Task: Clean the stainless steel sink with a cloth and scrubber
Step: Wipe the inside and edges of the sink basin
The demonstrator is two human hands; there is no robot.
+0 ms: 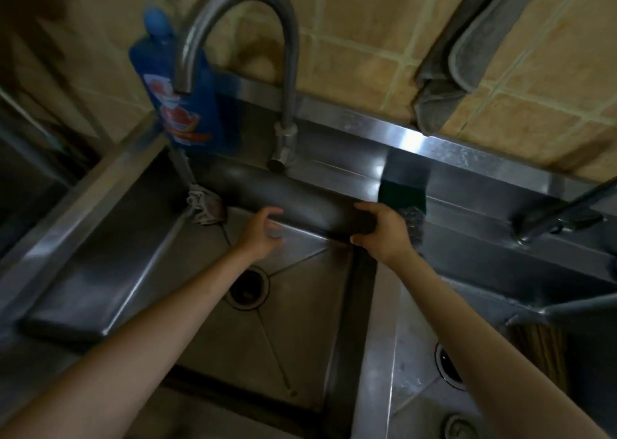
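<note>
The stainless steel sink (302, 325) has two basins, and both my arms reach into it. My left hand (262, 231) hovers over the left basin near its back wall, with relaxed, spread fingers holding nothing. My right hand (380, 229) is at the back end of the divider, thumb and forefinger curved apart. A dark steel wool scrubber (415, 222) shows just past that hand's outer edge; whether the hidden fingers hold it is unclear. A green scrub pad (403, 194) lies on the back ledge. A crumpled cloth (204, 207) sits in the left basin's back corner.
The curved faucet (287, 71) arches over the left basin. A blue detergent bottle (180, 97) stands at the back left. A grey towel (467, 57) hangs on the tiled wall. Each basin has a drain (248, 286) in its floor. A metal rack (564, 214) stands on the right.
</note>
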